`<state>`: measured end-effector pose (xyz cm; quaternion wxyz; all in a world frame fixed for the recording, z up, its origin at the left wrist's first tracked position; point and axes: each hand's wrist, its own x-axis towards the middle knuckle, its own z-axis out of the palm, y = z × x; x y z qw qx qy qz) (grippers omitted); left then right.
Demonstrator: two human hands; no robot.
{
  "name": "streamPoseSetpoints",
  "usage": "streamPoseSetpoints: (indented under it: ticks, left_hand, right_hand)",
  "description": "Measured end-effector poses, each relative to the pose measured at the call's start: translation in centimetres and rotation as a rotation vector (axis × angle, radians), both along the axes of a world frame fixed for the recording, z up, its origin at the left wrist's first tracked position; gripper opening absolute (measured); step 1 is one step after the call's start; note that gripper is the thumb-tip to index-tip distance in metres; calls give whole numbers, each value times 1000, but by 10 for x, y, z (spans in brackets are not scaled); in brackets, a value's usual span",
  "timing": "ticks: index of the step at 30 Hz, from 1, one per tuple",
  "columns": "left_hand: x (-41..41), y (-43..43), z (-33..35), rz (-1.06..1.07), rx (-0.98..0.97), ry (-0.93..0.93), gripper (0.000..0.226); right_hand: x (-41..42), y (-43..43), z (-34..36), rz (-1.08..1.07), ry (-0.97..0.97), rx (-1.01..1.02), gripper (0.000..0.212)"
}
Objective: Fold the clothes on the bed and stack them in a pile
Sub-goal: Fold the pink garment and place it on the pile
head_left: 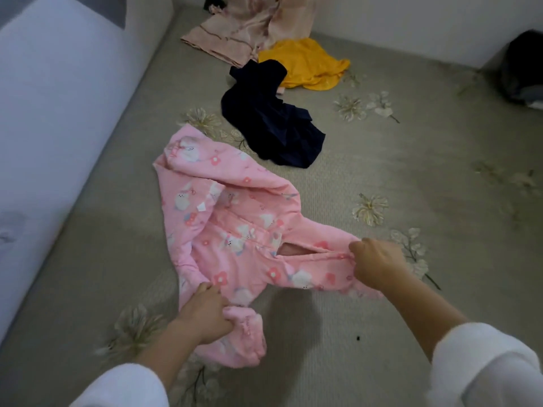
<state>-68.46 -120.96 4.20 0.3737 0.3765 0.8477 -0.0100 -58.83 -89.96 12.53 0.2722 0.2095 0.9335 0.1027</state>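
Head view: left hand (202, 315), right hand (376, 265) grip pink jacket (235, 230) on bed (396, 177).

Head view, single wide-angle | worn on the person's head, above the near part of the bed (382, 177) | faces forward and down along the bed toward its far end | close range; bed fills most of the frame

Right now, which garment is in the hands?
The pink printed garment, gripped by the left hand and right hand. The navy garment, yellow garment and beige cloth lie untouched beyond it.
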Motion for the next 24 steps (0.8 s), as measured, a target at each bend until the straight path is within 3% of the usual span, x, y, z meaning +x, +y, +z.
streamPoseSetpoints:
  ticks: [3,5,8,10,11,13,16,18,20,22,24]
  left_hand:
    - [25,-1,-4,-46,-89,-3,28]
    - [42,-9,-6,-50,-183,82,34]
    - [65,-19,-3,-45,-316,283,42]
    - [80,-16,-4,0,-380,353,46]
    - [89,-12,-4,32,-400,362,47]
    - [111,2,-6,57,-385,370,49]
    - [146,33,-12,290,-86,277,30]
    - [170,55,-18,656,57,74,28]
    - [185,72,-26,1139,91,-243,34]
    - [186,84,-34,1691,257,-586,26]
    - [176,89,-37,2094,445,-800,20]
  right_hand:
    - [57,13,-15,-42,-217,49,30]
    - [94,16,-28,-111,-419,-37,32]
    - [142,13,-45,-397,-781,-463,33]
    - [165,10,-51,-695,-855,-823,38]
    - [172,12,-53,-743,-787,-916,39]
    - [176,25,-60,-685,-468,-885,35]
    - [165,53,-76,-650,120,-724,26]
    - [152,66,-85,-791,289,-752,34]
    - [143,66,-98,-911,319,-813,46]
    - [135,58,-111,-1008,400,-894,51]
    - [126,47,-119,-1122,529,-961,51]
